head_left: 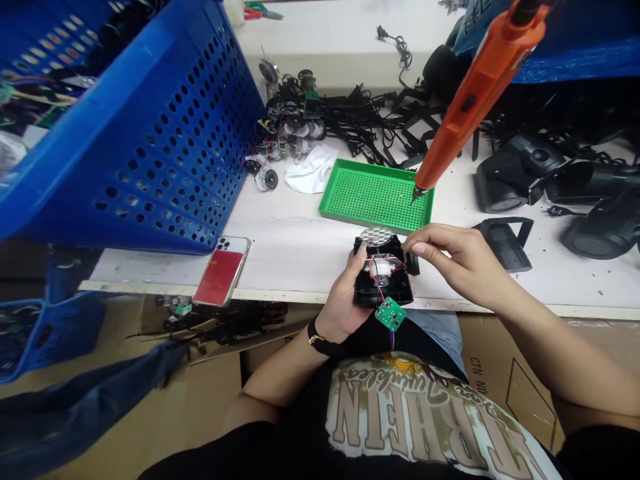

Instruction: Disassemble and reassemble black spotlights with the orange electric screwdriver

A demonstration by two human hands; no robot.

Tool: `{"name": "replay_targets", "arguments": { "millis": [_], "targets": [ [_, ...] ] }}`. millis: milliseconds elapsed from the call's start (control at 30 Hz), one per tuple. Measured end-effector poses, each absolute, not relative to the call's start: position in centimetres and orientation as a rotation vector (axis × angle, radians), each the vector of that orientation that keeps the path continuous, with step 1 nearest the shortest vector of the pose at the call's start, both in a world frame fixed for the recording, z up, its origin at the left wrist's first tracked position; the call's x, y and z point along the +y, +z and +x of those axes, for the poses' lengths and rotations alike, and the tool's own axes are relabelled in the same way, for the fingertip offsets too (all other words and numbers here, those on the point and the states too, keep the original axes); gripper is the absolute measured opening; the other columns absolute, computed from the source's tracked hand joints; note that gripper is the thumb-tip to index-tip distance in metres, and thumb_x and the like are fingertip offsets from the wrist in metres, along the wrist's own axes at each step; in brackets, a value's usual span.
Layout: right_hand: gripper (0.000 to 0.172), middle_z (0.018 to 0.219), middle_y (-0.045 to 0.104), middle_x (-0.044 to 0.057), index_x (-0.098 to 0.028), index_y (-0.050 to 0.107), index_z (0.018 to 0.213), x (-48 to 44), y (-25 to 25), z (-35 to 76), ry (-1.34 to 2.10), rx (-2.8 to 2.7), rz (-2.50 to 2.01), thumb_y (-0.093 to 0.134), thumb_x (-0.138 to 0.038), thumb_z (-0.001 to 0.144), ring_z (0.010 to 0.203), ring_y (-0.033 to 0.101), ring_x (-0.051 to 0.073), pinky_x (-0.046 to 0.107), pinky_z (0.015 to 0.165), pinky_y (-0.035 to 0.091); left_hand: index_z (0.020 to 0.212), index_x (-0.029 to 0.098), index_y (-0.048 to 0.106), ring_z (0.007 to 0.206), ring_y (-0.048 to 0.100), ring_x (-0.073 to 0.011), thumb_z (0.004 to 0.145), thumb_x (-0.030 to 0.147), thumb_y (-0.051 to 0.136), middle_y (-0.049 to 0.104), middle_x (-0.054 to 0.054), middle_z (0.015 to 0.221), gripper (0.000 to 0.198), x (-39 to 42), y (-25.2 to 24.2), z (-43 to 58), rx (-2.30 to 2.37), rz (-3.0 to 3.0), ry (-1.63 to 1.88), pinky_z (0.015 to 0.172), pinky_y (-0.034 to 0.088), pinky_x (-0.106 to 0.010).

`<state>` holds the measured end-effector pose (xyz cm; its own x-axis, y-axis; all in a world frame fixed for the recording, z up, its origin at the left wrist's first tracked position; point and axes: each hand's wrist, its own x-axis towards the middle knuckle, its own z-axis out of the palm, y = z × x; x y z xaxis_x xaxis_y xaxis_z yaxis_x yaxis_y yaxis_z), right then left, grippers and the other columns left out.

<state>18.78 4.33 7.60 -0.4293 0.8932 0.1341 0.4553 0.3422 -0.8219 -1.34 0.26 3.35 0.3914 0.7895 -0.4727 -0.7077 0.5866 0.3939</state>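
My left hand (345, 300) is wrapped round the left side of a black housing (385, 290), its thumb on the upper edge. Inside the housing sits a white and clear part with red and black wires, and a round patterned lens (379, 237) shows at its top. A green circuit board (391, 314) hangs by wires from the lower edge. At the housing's upper right corner, the thumb and index finger of my right hand (447, 257) are pinched together; whatever is between them is too small to make out.
An orange electric screwdriver (470, 100) hangs over a green perforated tray (375, 193). A big blue basket (165, 127) stands at left, a phone (223, 270) near the table edge. Cables lie behind, black lamp units (520, 170) at right. A person's leg (90, 407) shows lower left.
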Motion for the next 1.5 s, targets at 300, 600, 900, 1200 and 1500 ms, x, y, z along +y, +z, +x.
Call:
{"name": "replay_targets", "arguments": {
  "millis": [300, 600, 900, 1200, 1500],
  "targets": [
    [0.023, 0.109, 0.074, 0.006, -0.022, 0.074, 0.104, 1.7, 4.0, 19.1, 1.293, -1.539, -1.226, 0.070, -0.044, 0.100, 0.097, 0.071, 0.018, 0.034, 0.085, 0.058, 0.139, 0.013, 0.066, 0.113, 0.079, -0.0355, 0.108, 0.058, 0.047, 0.082, -0.018, 0.116, 0.058, 0.2, 3.4, -1.4, 0.626, 0.102, 0.872, 0.103, 0.062, -0.052],
    [0.039, 0.105, 0.072, 0.003, -0.026, 0.065, 0.118, 0.3, 2.8, 17.5, 1.547, -1.228, -1.226, 0.075, -0.054, 0.093, 0.084, 0.068, 0.016, 0.030, 0.072, 0.061, 0.141, 0.023, 0.064, 0.123, 0.076, -0.0315, 0.099, 0.045, 0.073, 0.079, -0.011, 0.127, 0.048, -0.2, 2.6, -0.5, 0.685, 0.153, 1.092, 0.109, 0.056, -0.045],
    [0.040, 0.088, 0.068, 0.000, -0.028, 0.062, 0.122, 0.0, 2.2, 17.5, 1.609, -1.191, -1.230, 0.073, -0.054, 0.094, 0.078, 0.065, 0.017, 0.032, 0.071, 0.058, 0.126, 0.021, 0.072, 0.125, 0.073, -0.0328, 0.101, 0.065, 0.060, 0.080, -0.012, 0.120, 0.052, 0.1, 2.9, -0.8, 0.597, 0.144, 0.999, 0.109, 0.055, -0.047],
    [0.047, 0.122, 0.069, 0.007, -0.030, 0.050, 0.138, -0.9, 1.0, 16.1, 1.632, -1.185, -1.180, 0.056, -0.058, 0.101, 0.112, 0.068, 0.023, 0.039, 0.095, 0.058, 0.145, 0.033, 0.058, 0.119, 0.073, -0.0305, 0.083, 0.044, 0.088, 0.073, -0.007, 0.132, 0.070, -1.2, 1.9, -0.8, 0.740, 0.353, 1.146, 0.101, 0.055, -0.043],
    [0.058, 0.144, 0.064, 0.009, -0.030, 0.048, 0.138, -1.1, 2.2, 14.3, 1.650, -1.165, -1.113, 0.065, -0.061, 0.092, 0.119, 0.067, 0.024, 0.039, 0.097, 0.057, 0.143, 0.035, 0.060, 0.111, 0.071, -0.0271, 0.079, 0.034, 0.091, 0.072, -0.005, 0.123, 0.071, -2.0, 3.3, -0.7, 0.845, 0.481, 1.199, 0.103, 0.051, -0.041]
  ]
}}
